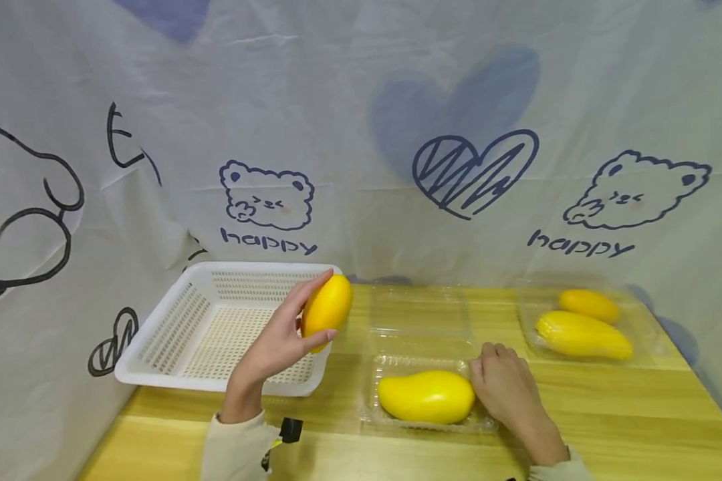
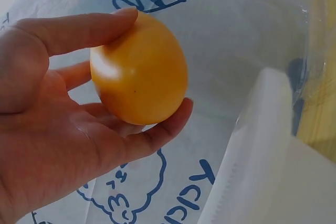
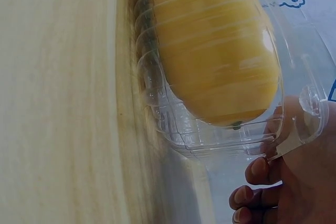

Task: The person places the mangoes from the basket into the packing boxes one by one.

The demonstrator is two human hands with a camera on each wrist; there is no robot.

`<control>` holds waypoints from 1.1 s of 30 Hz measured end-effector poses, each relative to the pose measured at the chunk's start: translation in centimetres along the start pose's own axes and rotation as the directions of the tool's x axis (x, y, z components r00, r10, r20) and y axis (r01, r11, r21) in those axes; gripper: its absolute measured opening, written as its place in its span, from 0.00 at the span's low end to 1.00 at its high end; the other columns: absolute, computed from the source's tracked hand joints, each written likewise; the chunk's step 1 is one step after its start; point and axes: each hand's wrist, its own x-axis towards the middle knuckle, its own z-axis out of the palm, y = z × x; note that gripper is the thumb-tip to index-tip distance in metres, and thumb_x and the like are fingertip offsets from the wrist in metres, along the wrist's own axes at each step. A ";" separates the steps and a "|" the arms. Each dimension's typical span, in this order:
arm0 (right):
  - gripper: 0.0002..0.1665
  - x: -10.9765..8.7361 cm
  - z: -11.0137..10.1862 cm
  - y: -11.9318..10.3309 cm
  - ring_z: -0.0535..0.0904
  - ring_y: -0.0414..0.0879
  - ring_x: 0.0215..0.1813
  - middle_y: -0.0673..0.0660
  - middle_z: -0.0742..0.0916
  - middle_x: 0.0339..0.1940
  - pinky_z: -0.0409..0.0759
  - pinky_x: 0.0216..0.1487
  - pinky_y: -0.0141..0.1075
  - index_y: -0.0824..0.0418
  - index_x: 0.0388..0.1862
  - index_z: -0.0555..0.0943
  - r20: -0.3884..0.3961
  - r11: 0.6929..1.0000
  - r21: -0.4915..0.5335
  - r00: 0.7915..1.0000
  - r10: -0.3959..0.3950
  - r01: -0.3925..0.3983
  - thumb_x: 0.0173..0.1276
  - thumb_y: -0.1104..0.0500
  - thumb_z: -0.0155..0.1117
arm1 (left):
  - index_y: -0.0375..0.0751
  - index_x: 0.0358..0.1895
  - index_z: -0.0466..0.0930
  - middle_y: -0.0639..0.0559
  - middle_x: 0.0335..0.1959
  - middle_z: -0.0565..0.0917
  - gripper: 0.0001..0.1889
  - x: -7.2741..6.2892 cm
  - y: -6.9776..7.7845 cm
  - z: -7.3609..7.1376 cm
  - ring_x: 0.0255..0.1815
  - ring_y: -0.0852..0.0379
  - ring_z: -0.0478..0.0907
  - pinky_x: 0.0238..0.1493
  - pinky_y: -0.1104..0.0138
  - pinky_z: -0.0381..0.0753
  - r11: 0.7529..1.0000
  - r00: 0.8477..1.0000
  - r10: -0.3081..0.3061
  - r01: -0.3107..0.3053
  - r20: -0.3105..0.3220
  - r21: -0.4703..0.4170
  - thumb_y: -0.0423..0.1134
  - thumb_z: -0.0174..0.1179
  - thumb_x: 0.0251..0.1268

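My left hand (image 1: 279,337) grips a yellow mango (image 1: 329,308) above the right rim of a white plastic basket (image 1: 156,284). Thumb and fingers wrap around this mango (image 2: 142,72) in the left wrist view. A second mango (image 1: 426,397) lies in the front half of a clear plastic clamshell box (image 1: 370,414), whose lid (image 1: 420,310) is folded back flat. At the box's right end, my right hand (image 1: 508,387) holds the rim with curled fingers. The right wrist view shows the fingers (image 3: 257,167) at the clear corner, beside the mango (image 3: 220,51) inside.
Toward the back right, another clear box (image 1: 532,334) contains two yellow mangoes (image 1: 585,335). The basket's slotted floor (image 1: 234,334) shows no fruit. A printed cloth (image 1: 361,133) hangs behind and left of the wooden table (image 1: 638,427).
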 end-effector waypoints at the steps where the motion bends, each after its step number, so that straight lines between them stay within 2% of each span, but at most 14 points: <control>1: 0.14 0.0 -0.1 0.0 0.68 0.51 0.29 0.55 0.73 0.25 0.72 0.36 0.49 0.60 0.27 0.71 -0.004 1.000 0.000 1.000 -0.003 0.003 0.75 0.60 0.49 | 0.56 0.81 0.59 0.46 0.73 0.66 0.48 0.0 0.0 0.1 0.61 0.43 0.72 0.59 0.50 0.79 1.000 1.000 0.009 -0.009 0.009 -0.008 0.23 0.70 0.60; 8: 0.13 0.1 -0.5 0.2 0.68 0.51 0.29 0.55 0.73 0.26 0.71 0.36 0.48 0.61 0.28 0.71 -0.013 1.000 -0.007 1.000 -0.009 0.009 0.75 0.60 0.49 | 0.45 0.80 0.58 0.45 0.75 0.66 0.45 0.3 0.6 1.5 0.63 0.44 0.72 0.63 0.51 0.78 0.999 0.998 0.048 -0.047 0.027 -0.014 0.24 0.70 0.61; 12: 0.13 0.1 -0.5 0.1 0.69 0.52 0.30 0.55 0.74 0.27 0.71 0.36 0.48 0.62 0.29 0.72 -0.006 1.000 -0.006 1.000 -0.006 0.006 0.76 0.60 0.49 | 0.43 0.79 0.60 0.45 0.74 0.68 0.43 0.6 0.7 2.7 0.64 0.45 0.72 0.65 0.50 0.76 0.998 0.997 0.063 -0.063 0.046 -0.012 0.26 0.71 0.62; 19: 0.13 0.0 -0.5 0.1 0.70 0.52 0.31 0.56 0.75 0.27 0.71 0.36 0.48 0.62 0.29 0.73 -0.001 1.000 -0.007 1.000 0.000 0.000 0.76 0.60 0.50 | 0.45 0.79 0.62 0.44 0.69 0.68 0.42 0.9 0.9 4.7 0.60 0.46 0.72 0.61 0.49 0.75 0.995 0.996 0.082 -0.084 0.041 0.048 0.30 0.71 0.63; 22: 0.13 0.0 -0.4 0.1 0.71 0.53 0.31 0.56 0.75 0.27 0.71 0.36 0.48 0.62 0.30 0.73 -0.003 1.000 -0.006 1.000 0.002 -0.002 0.76 0.60 0.50 | 0.44 0.79 0.61 0.44 0.68 0.69 0.42 1.1 0.9 5.7 0.60 0.46 0.73 0.61 0.48 0.75 0.993 0.995 0.087 -0.091 0.052 0.078 0.30 0.71 0.63; 29: 0.12 0.0 -0.1 0.1 0.72 0.53 0.31 0.56 0.75 0.27 0.72 0.36 0.49 0.62 0.29 0.73 -0.012 1.000 -0.003 1.000 0.002 -0.002 0.75 0.60 0.51 | 0.37 0.77 0.62 0.40 0.70 0.71 0.40 1.4 1.0 8.1 0.66 0.42 0.72 0.68 0.45 0.70 0.985 0.990 0.099 -0.112 0.103 0.130 0.29 0.71 0.62; 33: 0.13 0.0 0.0 0.1 0.71 0.53 0.31 0.56 0.75 0.26 0.72 0.36 0.49 0.62 0.29 0.73 -0.012 1.000 0.000 1.000 0.001 -0.001 0.75 0.60 0.51 | 0.34 0.73 0.65 0.39 0.66 0.73 0.36 1.5 0.7 9.5 0.63 0.43 0.74 0.66 0.46 0.72 0.978 0.987 0.115 -0.132 0.112 0.162 0.31 0.70 0.64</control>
